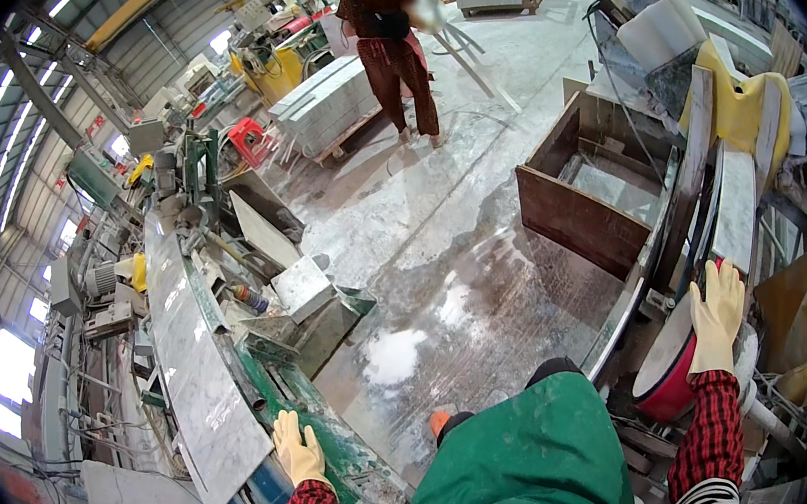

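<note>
My left hand (pixel 300 453), in a cream rubber glove, has its fingers spread at the edge of a long grey-veined stone slab (pixel 213 410). The slab lies along a green machine frame (pixel 339 451), and I cannot tell how firmly the hand presses there. On the other side, my right hand (pixel 716 316), gloved alike, lies flat with outstretched fingers at the near end of a narrow pale stone strip (pixel 735 207). Just below that hand is a roller with a red rim (pixel 672 381). What the right palm touches is hidden.
A brown open-topped box (pixel 579 218) stands on the floor ahead right. Farther off, a person (pixel 389 44) stands by a stack of stone slabs (pixel 326 106). Yellow sheeting (pixel 739 102) drapes over the right-hand machine. White patches (pixel 393 355) mark the wet floor between the machines.
</note>
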A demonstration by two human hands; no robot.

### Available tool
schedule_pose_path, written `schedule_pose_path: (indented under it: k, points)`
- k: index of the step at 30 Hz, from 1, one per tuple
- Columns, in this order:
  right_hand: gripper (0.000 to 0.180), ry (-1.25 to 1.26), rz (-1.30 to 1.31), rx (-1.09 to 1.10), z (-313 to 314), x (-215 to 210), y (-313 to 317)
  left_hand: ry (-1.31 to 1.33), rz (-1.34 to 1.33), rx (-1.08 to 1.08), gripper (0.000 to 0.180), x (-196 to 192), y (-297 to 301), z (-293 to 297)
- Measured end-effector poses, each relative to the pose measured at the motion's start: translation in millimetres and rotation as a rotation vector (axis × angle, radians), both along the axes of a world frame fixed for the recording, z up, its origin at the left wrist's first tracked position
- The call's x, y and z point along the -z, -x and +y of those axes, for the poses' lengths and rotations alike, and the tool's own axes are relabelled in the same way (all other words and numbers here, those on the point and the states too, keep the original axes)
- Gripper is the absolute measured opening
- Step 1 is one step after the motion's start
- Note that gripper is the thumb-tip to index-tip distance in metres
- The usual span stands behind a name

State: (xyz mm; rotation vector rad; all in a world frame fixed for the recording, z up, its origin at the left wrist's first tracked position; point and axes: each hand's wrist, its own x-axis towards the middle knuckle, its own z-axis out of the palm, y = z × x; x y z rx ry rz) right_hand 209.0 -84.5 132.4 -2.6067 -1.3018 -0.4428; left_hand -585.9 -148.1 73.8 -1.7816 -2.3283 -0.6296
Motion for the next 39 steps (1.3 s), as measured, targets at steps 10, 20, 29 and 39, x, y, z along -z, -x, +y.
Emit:
schedule_pose_path:
  k: [10,20,29,39]
  points:
    - [0.055,0.001,0.01,-0.035,-9,-9,17,-0.038,-0.007,0.016,0.045,6,4,0]
    - [0.053,-0.009,0.022,-0.018,-16,-7,29,-0.05,-0.016,0.007,0.045,4,0,-1]
    - [0.053,-0.031,0.007,-0.031,-24,-3,37,-0.072,-0.025,0.023,0.044,0,-3,-1]
    - [0.053,-0.083,-0.055,-0.076,-34,-1,49,-0.073,-0.033,0.02,0.043,3,-1,-1]
